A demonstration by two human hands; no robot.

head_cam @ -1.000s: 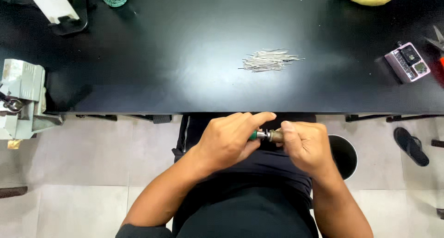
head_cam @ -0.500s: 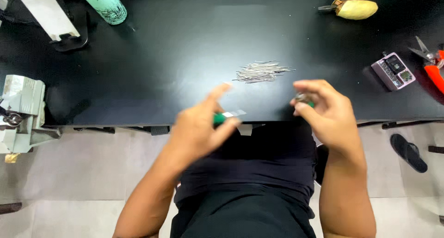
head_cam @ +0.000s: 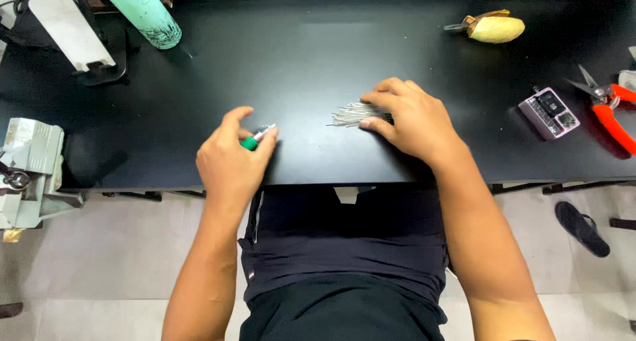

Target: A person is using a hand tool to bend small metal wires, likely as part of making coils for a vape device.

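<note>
1. Black table [head_cam: 318,56]; pile of thin metal pins [head_cam: 351,114] near centre.
2. Left hand [head_cam: 228,162] closed on a green-handled tool [head_cam: 255,139], tip fwd.
3. Right hand [head_cam: 411,119] rests loosely open on the pins; best to pinch just one, w/o scattering the pile.

Small green-handled tool with metal tip [head_cam: 255,139], tilted, near black table's front edge; bundle of thin metal pins [head_cam: 351,114] lying right of it.

Open black desk [head_cam: 318,56] between and beyond both hands, wide enough to pass. Blocked at far left by teal bottle [head_cam: 140,13] and phone stand [head_cam: 69,33]; at left edge by grey vise [head_cam: 26,172]. Crowded at right with small meter [head_cam: 548,112], red-handled snips [head_cam: 606,109] and yellow tool [head_cam: 493,28].
</note>
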